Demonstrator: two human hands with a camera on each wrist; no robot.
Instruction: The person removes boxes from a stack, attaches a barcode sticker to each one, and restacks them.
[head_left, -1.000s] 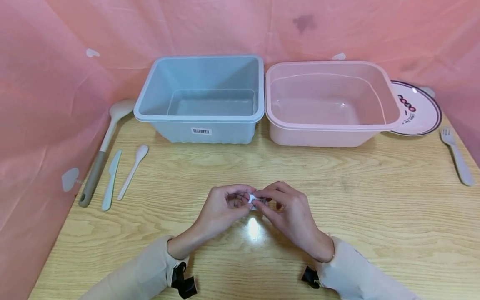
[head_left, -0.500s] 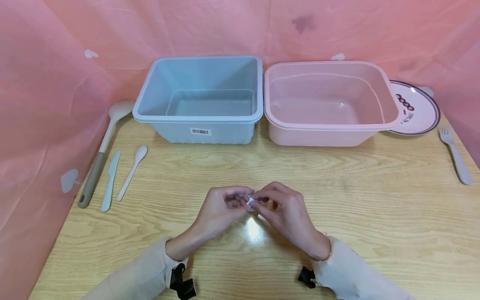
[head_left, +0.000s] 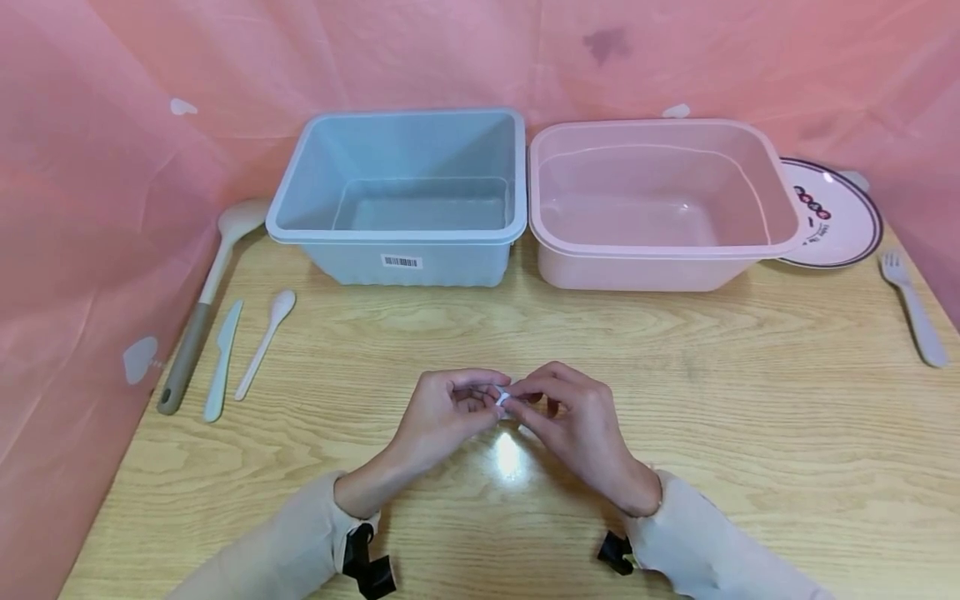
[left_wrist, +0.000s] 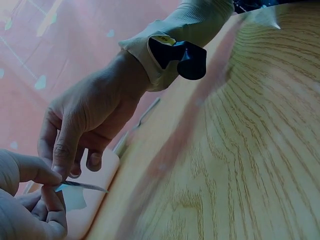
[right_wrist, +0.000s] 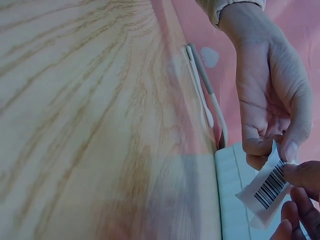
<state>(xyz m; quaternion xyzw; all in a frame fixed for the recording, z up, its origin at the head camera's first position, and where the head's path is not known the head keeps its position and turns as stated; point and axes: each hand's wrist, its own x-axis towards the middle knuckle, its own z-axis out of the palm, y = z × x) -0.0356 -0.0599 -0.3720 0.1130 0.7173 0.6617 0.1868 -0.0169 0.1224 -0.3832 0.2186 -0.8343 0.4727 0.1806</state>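
While both hands meet above the table (head_left: 675,400), left hand (head_left: 442,417) and right hand (head_left: 573,421) pinch barcode label (right_wrist: 266,190).

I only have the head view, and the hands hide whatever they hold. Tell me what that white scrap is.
Observer: A small white barcode label, pinched by both the left hand and the right hand.
Operator: Report which way its print faces.
Observer: The black bars face the right wrist camera.
Operator: Say whether it lies flat on the table.
Observer: No. The left wrist view shows it edge-on, held clear of the wooden table.
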